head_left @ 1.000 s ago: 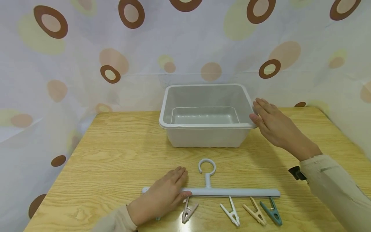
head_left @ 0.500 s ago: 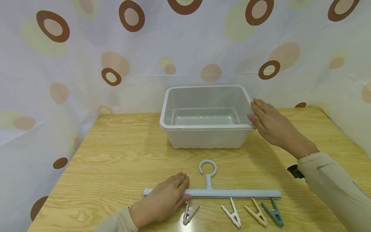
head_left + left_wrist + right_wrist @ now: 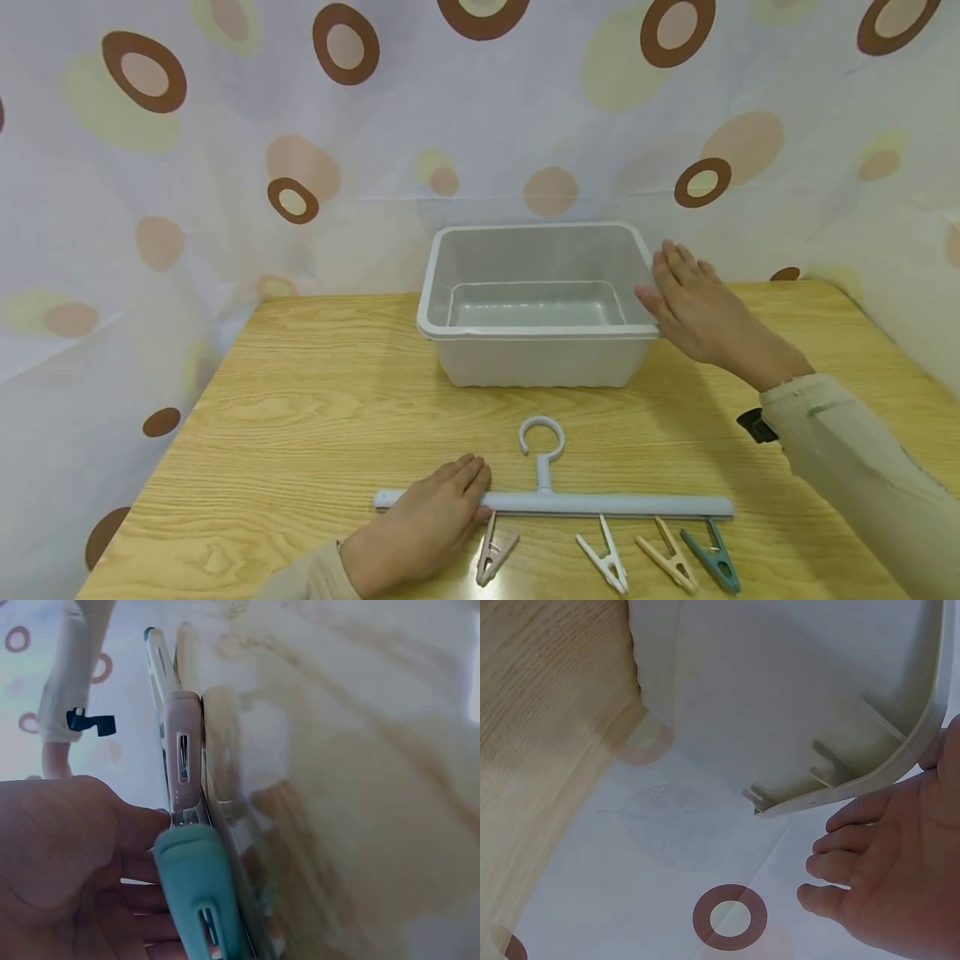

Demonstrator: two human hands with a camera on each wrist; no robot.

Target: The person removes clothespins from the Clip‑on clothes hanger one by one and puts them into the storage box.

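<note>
A pale grey clip hanger (image 3: 600, 504) lies near the front of the wooden table, hook pointing away. My left hand (image 3: 431, 529) rests across the left part of its bar with fingers straight. Pegs hang along the bar: a pinkish one (image 3: 495, 550), a white one (image 3: 606, 557), a cream one (image 3: 669, 557) and a teal one (image 3: 714, 557). Another teal peg (image 3: 199, 885) shows in the left wrist view, hidden under the hand from above. Behind stands a light grey plastic basin (image 3: 540, 362). At its right rim is my right hand (image 3: 697, 312), fingers extended, thumb by the edge.
The wooden table (image 3: 300, 417) reaches back to a white curtain (image 3: 487, 117) with brown and peach spots, which also runs down the left and right sides. A dark strap piece (image 3: 757, 425) sits at the right sleeve.
My right hand has shifted slightly left and up at the basin rim, its fingers a little more spread. My left hand stays on the hanger bar. The head view has tilted slightly.
</note>
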